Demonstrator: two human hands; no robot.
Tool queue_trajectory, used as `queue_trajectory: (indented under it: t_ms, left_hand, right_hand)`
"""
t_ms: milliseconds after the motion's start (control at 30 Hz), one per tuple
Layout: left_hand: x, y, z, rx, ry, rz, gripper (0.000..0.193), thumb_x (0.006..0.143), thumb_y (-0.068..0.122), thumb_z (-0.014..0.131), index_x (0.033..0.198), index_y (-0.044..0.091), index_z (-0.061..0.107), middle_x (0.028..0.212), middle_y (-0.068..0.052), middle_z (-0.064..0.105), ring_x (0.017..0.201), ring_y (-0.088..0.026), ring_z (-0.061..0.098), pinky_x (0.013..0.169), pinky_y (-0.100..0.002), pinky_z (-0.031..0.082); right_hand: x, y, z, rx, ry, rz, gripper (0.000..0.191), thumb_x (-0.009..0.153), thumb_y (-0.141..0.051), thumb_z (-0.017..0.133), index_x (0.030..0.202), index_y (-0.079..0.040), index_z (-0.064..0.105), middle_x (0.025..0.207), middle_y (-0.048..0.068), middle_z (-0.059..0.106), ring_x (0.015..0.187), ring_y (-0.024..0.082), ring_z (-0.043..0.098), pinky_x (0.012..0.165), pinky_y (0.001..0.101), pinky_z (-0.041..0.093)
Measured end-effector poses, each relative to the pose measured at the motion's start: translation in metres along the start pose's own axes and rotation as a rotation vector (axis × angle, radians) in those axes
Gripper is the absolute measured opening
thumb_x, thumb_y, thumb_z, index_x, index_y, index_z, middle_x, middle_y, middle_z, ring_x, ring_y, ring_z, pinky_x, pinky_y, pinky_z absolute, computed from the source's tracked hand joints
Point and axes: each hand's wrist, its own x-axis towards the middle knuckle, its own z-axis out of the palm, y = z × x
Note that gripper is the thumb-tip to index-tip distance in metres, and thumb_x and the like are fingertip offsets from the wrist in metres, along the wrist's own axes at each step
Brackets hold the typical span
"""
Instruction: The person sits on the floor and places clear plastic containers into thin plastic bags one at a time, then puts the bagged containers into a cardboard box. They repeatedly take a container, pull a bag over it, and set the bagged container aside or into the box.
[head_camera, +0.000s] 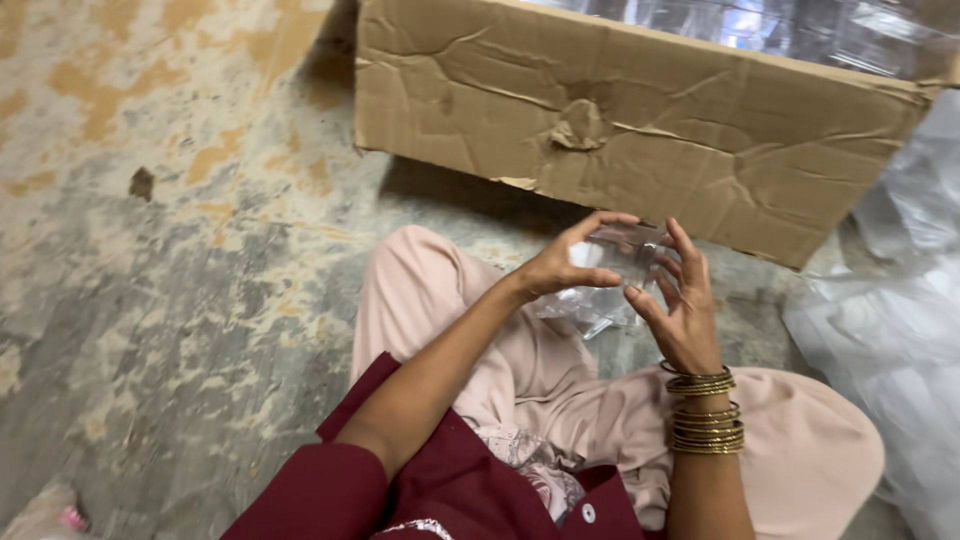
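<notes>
I sit on the floor with my legs folded, in pink trousers and a maroon top. Both hands hold a small clear plastic packet (612, 272) in front of me, above my knees. My left hand (568, 262) pinches its left side between thumb and fingers. My right hand (680, 300), with several gold bangles on the wrist, grips its right side with the fingers spread along it. What the packet contains is too transparent to make out.
A large dented cardboard box (640, 120) with shiny clear plastic inside stands right behind my hands. A heap of clear plastic sheeting (895, 320) lies at the right. The worn, stained concrete floor (170, 260) stretches to the left.
</notes>
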Motion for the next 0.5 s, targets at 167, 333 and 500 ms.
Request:
queue_trajectory:
  t_ms: [167,333,500]
  left_hand:
    - [-0.001,0.000,0.000,0.069,0.049,0.014,0.084,0.081,0.023,0.089,0.152,0.010,0.047,0.137,-0.009,0.061,0.133,-0.020,0.056,0.114,-0.038,0.047]
    - [0.003,-0.007,0.004,0.029,0.022,0.011,0.082,0.078,0.023,0.090,0.148,0.009,0.049,0.139,-0.007,0.060,0.129,-0.018,0.056,0.110,-0.035,0.049]
    - [0.002,-0.006,0.006,-0.058,0.063,-0.080,0.082,0.078,0.030,0.088,0.148,0.010,0.049,0.129,-0.005,0.060,0.121,-0.016,0.057,0.102,-0.031,0.048]
  right_hand:
    - [0.002,0.008,-0.001,0.044,0.024,-0.067,0.094,0.082,-0.019,0.081,0.162,-0.015,0.032,0.152,0.013,0.039,0.137,0.029,0.052,0.113,0.0452,0.050]
    - [0.002,0.012,-0.006,-0.043,-0.038,0.007,0.097,0.080,-0.026,0.084,0.161,-0.015,0.031,0.152,0.014,0.042,0.131,0.030,0.060,0.107,0.0435,0.054]
    - [-0.004,0.007,-0.010,-0.042,-0.084,0.031,0.096,0.078,-0.029,0.088,0.156,-0.015,0.033,0.147,0.015,0.048,0.132,0.030,0.062,0.110,0.0425,0.054]
